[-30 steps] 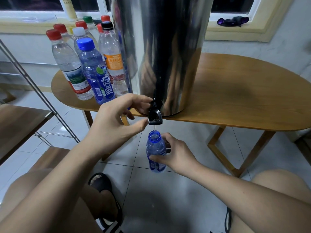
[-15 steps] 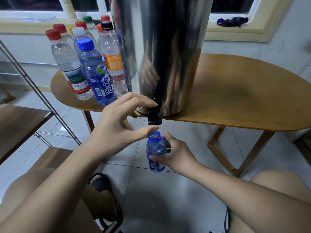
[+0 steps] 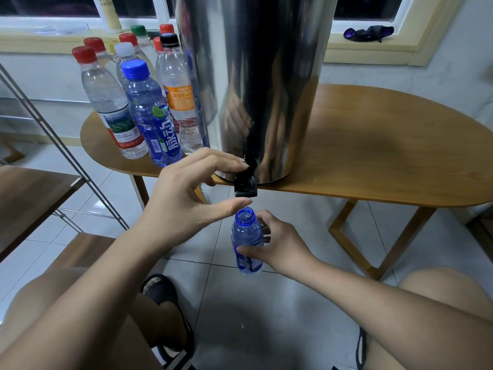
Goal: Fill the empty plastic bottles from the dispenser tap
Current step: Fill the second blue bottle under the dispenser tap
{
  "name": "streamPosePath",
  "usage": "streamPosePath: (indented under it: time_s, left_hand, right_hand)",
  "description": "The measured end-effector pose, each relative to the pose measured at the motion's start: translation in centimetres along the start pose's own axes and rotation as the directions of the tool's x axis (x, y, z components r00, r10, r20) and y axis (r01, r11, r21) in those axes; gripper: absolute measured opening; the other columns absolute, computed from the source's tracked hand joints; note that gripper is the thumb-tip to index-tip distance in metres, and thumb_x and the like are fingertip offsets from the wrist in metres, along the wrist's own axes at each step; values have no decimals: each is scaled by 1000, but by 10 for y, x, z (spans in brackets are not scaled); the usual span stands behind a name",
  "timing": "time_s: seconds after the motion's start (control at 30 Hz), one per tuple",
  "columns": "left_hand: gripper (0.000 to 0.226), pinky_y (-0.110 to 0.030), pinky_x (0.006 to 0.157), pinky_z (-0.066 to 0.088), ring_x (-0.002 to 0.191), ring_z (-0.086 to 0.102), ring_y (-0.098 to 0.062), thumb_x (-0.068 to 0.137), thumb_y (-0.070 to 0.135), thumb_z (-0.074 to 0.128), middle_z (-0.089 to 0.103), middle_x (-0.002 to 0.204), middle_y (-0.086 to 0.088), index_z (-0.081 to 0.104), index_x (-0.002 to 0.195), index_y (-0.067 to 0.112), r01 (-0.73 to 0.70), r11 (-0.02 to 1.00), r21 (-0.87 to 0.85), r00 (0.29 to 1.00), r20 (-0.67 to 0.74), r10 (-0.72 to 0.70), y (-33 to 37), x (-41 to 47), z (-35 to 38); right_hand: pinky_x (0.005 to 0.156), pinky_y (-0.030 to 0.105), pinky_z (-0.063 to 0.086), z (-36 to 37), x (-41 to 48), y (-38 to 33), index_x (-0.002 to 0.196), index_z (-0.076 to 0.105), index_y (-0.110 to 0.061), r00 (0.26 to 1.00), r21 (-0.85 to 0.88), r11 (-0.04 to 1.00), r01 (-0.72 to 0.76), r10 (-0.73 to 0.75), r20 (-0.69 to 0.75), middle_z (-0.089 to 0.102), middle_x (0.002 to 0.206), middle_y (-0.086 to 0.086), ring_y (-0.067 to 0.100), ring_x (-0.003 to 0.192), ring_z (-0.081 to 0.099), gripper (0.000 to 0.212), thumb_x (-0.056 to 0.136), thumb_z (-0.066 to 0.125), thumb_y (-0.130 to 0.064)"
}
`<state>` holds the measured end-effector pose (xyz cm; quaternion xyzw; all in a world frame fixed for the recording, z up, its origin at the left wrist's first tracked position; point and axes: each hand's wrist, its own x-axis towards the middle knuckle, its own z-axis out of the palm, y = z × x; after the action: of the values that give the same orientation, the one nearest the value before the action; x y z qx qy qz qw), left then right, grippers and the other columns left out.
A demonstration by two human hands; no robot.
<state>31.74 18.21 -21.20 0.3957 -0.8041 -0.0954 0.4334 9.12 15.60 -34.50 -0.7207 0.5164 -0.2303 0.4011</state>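
Observation:
A tall steel dispenser [image 3: 266,89] stands on the wooden table [image 3: 386,156], with its black tap [image 3: 245,184] hanging over the front edge. My right hand [image 3: 282,247] grips a small uncapped blue bottle [image 3: 246,231] upright just below the spout. No water stream shows. My left hand [image 3: 186,198] hovers at the tap from the left. Its fingers are spread, the index tip at the lever top and the thumb under the spout above the bottle mouth.
Several capped bottles stand on the table's left end, among them a blue one [image 3: 152,116], a clear red-capped one [image 3: 112,108] and an orange-labelled one [image 3: 178,94]. A metal-framed shelf [image 3: 40,188] is at the left. My knees and sandalled feet are below on the tiled floor.
My left hand has let go of the tap lever and opened its fingers around it. The water stream seen a second ago has stopped. The bottle has stayed under the spout.

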Motion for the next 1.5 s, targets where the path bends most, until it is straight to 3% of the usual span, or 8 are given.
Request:
streamPosePath:
  time_s: [0.3,0.53,0.73,0.9,1.5]
  left_hand:
    - [45,-39,81,58,120,72,-19,84,32,94,76,127,5,78,123,17,-5,1000,1,1000,-9,5,-2,0,0]
    - [45,-30,89,56,119,73,-17,82,33,95,77,125,5,80,121,15,-6,1000,9,1000,-17,6,-3,2,-2]
    - [45,-35,88,58,118,73,-18,82,33,96,77,124,6,80,121,15,-3,1000,16,1000,-14,3,-3,2,-2]
    - [45,-29,91,55,118,73,-16,81,31,97,77,123,5,80,119,13,-5,1000,9,1000,-20,5,-3,2,-1]
    - [44,-24,92,54,117,73,-17,81,31,96,77,122,4,80,119,14,-1,1000,12,1000,-6,1,-1,5,-3]
  right_hand:
    - [94,28,61,-2,0,-4,142,50,-39,1000,-6,1000,-8,9,8,63,126,-23,8,114,66,76,80,92,-53]
    - [97,32,62,-2,0,-4,144,50,-38,1000,-9,1000,-10,10,3,66,133,-17,9,116,66,78,80,92,-52]
    - [97,31,61,-3,-1,-4,144,50,-37,1000,-14,1000,-7,7,-1,66,135,-16,9,116,65,78,80,92,-53]
    - [94,28,61,-4,-1,-5,140,50,-41,1000,-6,1000,3,-3,1,65,124,-22,7,114,66,74,80,92,-53]
    - [88,19,56,-4,-2,-6,140,49,-42,1000,5,1000,11,-11,8,61,123,-26,4,113,64,73,81,91,-52]
